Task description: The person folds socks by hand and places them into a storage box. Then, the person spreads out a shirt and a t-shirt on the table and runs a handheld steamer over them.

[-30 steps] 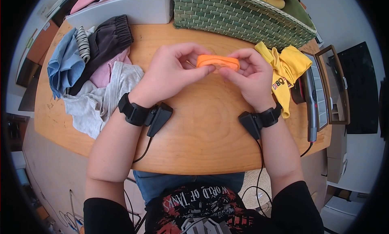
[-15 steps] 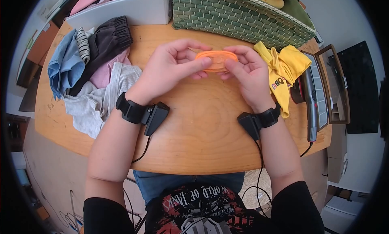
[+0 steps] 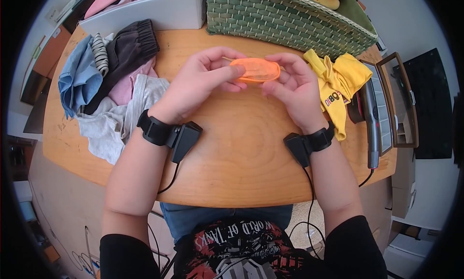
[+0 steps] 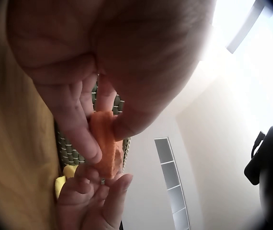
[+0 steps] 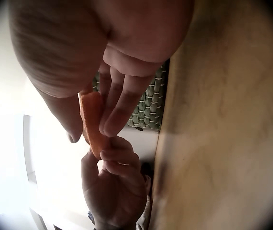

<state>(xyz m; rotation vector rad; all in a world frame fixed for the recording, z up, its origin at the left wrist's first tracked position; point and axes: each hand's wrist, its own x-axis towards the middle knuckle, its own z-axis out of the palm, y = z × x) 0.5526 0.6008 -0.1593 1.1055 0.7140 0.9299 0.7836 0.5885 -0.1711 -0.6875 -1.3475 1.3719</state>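
A small orange oval object (image 3: 258, 70), its upper face paler and slightly see-through, is held above the wooden table. The left hand (image 3: 205, 81) pinches its left end, thumb on the near face and fingers behind. At its right end is the right hand (image 3: 298, 88), fingers behind and touching it, the thumb just below its edge. In the left wrist view the orange object (image 4: 106, 143) shows a thick, soft-looking side between thumb and fingers. The right wrist view shows the orange object (image 5: 93, 122) beside the right fingers, with the left hand (image 5: 117, 194) at its other end.
Clothes (image 3: 113, 95) lie piled at the table's left. Behind stand a white bin (image 3: 145, 13) and a green woven basket (image 3: 285, 25). A yellow garment (image 3: 338, 85), a grey-and-black device (image 3: 371, 129) and an open brown-framed case (image 3: 398, 100) are at the right.
The orange object has turned its pale face up and moved slightly left. The right thumb has slid off that face to below its edge; the left thumb stays on it.
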